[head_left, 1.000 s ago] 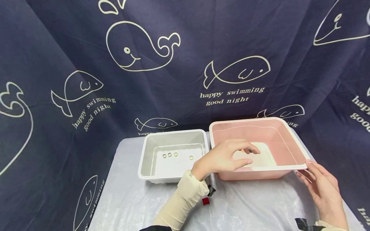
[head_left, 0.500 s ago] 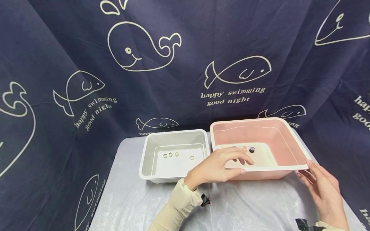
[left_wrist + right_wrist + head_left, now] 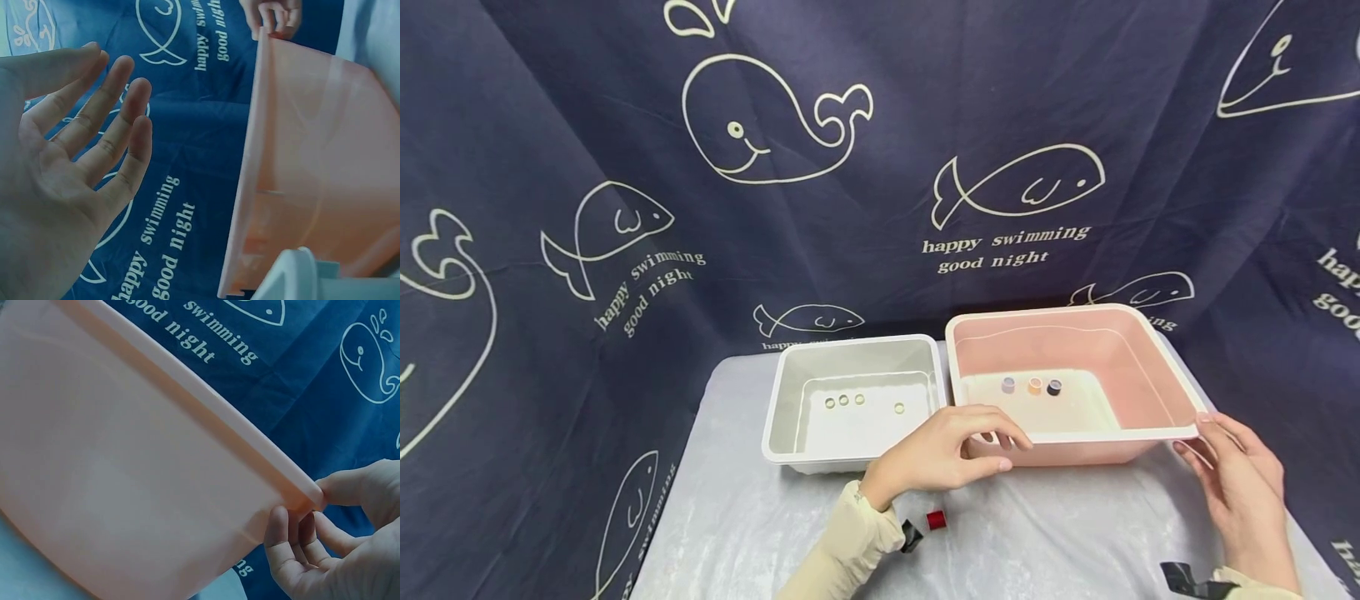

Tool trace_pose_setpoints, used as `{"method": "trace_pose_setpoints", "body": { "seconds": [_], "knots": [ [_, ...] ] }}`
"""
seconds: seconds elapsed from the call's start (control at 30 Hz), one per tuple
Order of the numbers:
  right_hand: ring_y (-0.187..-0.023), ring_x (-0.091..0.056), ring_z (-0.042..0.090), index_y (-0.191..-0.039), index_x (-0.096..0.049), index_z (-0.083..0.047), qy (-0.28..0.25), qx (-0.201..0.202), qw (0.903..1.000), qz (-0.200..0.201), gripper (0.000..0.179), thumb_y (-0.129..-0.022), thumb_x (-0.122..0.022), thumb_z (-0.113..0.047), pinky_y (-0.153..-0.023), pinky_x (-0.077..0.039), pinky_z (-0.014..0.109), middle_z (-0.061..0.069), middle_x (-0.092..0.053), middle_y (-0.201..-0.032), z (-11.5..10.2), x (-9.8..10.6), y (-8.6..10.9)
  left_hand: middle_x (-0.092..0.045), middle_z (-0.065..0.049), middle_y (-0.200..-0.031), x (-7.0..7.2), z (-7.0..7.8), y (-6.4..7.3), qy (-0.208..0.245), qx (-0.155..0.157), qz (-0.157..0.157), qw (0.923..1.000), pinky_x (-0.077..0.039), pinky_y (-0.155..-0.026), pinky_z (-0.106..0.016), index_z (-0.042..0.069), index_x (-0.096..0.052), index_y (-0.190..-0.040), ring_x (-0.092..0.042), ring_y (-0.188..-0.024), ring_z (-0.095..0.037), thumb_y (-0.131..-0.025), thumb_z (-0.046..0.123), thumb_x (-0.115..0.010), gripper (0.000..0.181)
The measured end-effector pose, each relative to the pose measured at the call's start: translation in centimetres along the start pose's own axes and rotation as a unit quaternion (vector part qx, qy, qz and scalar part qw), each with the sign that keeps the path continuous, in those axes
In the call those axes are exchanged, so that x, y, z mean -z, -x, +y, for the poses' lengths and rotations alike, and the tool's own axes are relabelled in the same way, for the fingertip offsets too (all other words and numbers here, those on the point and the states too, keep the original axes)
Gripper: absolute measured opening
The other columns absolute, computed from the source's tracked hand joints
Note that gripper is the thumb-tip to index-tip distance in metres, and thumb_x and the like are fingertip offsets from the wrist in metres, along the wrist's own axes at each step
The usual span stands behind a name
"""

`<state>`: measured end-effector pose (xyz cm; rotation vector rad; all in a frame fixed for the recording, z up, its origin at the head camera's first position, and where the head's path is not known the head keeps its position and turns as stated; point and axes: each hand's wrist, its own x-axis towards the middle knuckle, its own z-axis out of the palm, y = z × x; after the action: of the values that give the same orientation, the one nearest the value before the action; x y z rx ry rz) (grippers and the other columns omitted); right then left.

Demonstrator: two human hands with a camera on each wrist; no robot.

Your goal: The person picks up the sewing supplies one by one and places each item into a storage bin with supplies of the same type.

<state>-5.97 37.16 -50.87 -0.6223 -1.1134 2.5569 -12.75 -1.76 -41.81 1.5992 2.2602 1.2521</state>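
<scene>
My right hand (image 3: 1240, 483) pinches the near right corner of a pink plastic bin (image 3: 1075, 452), thumb on the rim and fingertips below it, as the right wrist view shows. My left hand (image 3: 943, 450) is held with loose fingers in front of the bin's near left corner; its palm holds nothing in the left wrist view. On the bin's floor stand three small ring-like cylinders in a row: a lilac one (image 3: 1008, 385), an orange one (image 3: 1035, 386) and a dark one (image 3: 1055, 387).
A light grey bin (image 3: 850, 460) stands left of the pink one, with several small pale-yellow discs (image 3: 860, 399) on its floor. A small red block (image 3: 936, 520) lies on the grey tablecloth (image 3: 715, 500) near my left wrist. A dark blue curtain (image 3: 880, 250) hangs behind.
My left hand has drawn back from over the pink bin, toward me and to the left, uncovering the three cylinders. My right hand keeps its grip at the corner.
</scene>
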Motion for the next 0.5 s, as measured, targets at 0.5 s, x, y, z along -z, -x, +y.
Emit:
{"method": "trace_pose_setpoints", "body": {
  "seconds": [0.5],
  "knots": [
    [-0.067, -0.073, 0.02, -0.101, -0.079, -0.008, 0.006, -0.006, 0.9999, -0.013, 0.029, -0.099, -0.058, 0.011, -0.061, -0.064, 0.033, 0.006, -0.072, -0.085, -0.9, -0.4, -0.3, -0.074, 0.008, -0.115, -1.5, -1.1, 2.8, 0.003, 0.019, -0.026, 0.9995, -0.051, -0.096, -0.013, 0.02, -0.072, -0.122, -0.064, -0.106, 0.003, -0.096, 0.012, -0.075, 0.027]
  ]
}}
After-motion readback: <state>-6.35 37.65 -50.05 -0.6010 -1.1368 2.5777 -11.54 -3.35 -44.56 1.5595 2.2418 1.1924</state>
